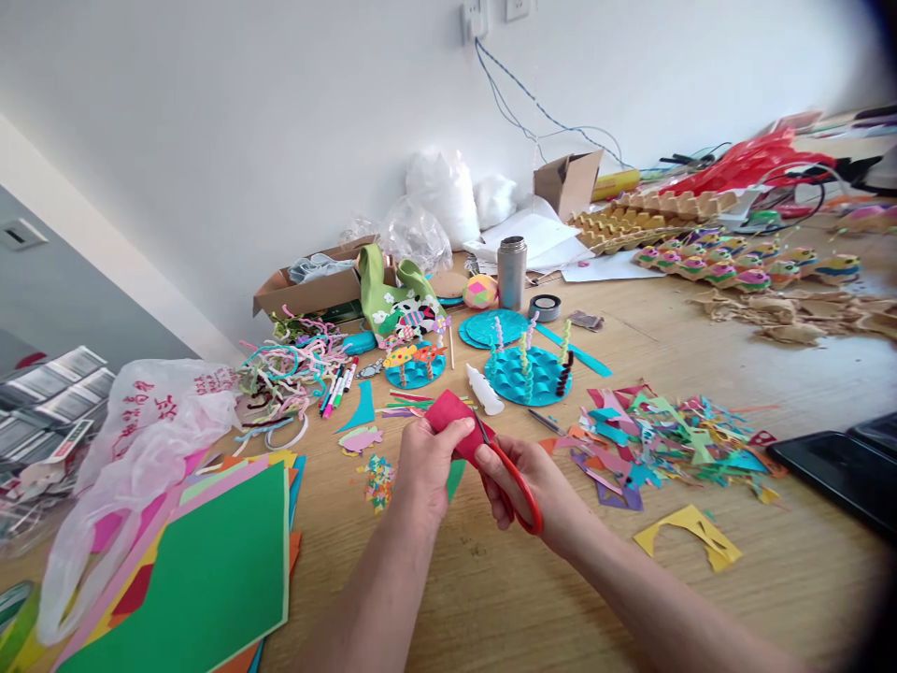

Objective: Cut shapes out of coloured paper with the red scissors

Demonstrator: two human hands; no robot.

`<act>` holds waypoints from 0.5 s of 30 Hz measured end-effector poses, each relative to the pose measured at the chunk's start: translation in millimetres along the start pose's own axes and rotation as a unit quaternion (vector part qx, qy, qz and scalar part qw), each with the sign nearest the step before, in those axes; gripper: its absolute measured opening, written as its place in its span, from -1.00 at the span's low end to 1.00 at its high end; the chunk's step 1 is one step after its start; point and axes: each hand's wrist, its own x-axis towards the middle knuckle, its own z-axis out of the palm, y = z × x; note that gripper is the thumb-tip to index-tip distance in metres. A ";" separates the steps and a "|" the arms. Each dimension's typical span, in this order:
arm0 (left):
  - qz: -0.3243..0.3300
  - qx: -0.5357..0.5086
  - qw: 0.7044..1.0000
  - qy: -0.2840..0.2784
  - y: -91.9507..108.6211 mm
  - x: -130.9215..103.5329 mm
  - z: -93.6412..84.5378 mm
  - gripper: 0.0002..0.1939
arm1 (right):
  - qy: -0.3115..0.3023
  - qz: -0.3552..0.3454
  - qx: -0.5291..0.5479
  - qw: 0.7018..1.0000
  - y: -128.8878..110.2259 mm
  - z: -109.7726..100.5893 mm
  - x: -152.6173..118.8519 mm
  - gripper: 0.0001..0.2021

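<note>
A piece of red paper point(448, 412) is pinched in my left hand point(426, 465), thumb on top. My right hand point(522, 481) is wrapped round red-handled scissors point(525, 495), whose blades lie at the paper's right edge. Just beyond stand a white glue bottle point(484, 389) and a blue scalloped disc point(539, 376) with fuzzy pipe-cleaner stems upright on it. A smaller blue disc point(415, 372) bears orange and yellow paper fish. Tiny confetti pieces point(379, 481) lie left of my left hand. Part of a green piece shows between my hands.
Coloured sheets point(203, 561) and a plastic bag point(161, 411) lie on the left, pipe cleaners point(291, 365) behind them. Paper scraps point(665, 435), a yellow offcut point(690, 535) and a black phone point(833, 477) are on the right. A metal flask point(511, 273) stands behind.
</note>
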 end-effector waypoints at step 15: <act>0.010 -0.008 1.000 0.005 2.2 -0.6 1.1 -0.80 | 0.000 0.013 -0.006 1.000 2.1 1.0 0.7 -0.50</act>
